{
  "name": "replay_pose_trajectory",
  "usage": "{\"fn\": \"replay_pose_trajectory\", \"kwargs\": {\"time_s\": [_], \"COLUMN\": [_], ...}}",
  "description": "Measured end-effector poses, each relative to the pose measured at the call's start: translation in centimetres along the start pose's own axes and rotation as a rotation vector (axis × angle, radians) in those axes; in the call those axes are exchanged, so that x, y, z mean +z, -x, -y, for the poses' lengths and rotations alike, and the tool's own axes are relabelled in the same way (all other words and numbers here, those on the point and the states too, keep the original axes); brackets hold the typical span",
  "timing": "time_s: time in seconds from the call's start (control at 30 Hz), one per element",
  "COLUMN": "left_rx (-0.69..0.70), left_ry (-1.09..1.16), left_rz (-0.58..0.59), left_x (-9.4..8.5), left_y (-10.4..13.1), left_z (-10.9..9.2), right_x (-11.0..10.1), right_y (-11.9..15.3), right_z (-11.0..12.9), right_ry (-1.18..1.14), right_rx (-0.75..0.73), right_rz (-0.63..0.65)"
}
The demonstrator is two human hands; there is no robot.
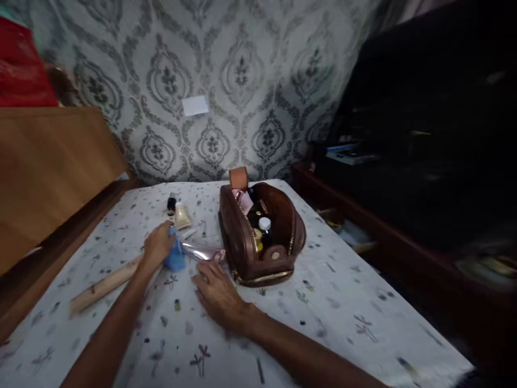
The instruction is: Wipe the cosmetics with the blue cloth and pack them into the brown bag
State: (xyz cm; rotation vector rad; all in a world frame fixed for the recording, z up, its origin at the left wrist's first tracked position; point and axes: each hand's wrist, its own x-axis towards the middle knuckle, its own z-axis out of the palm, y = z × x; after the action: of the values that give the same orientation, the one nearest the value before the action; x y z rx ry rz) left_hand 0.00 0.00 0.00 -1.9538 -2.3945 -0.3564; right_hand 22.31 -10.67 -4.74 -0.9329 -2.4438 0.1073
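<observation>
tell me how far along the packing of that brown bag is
Partly done, it seems. The brown bag stands open with bottles already inside. In hand: the left hand holds a blue item, and the right hand rests on the cloth by a clear packet. Still outside: a cream tube, a small dark bottle and a wooden stick.

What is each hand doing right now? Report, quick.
Left hand: closed on a small blue object.
Right hand: open, flat on the floral white tablecloth, beside the open brown leather pouch.
</observation>
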Motion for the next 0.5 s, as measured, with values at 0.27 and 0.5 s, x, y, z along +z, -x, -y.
{"fn": "replay_pose_trajectory", "kwargs": {"time_s": [0.27, 0.5], "left_rx": [-0.145, -0.215], "left_ry": [0.031, 0.155], "left_rz": [-0.013, 0.004], "left_x": [-1.4, 0.8], "left_y": [-10.4, -14.6], "left_z": [-2.0, -1.8], "right_x": [-0.3, -0.3], "right_y": [0.0, -0.2], "right_z": [-0.4, -0.7], "right_ry": [-0.05, -0.015], "right_rx": [-0.018, -0.052], "right_rz": [-0.058, -0.028]}}
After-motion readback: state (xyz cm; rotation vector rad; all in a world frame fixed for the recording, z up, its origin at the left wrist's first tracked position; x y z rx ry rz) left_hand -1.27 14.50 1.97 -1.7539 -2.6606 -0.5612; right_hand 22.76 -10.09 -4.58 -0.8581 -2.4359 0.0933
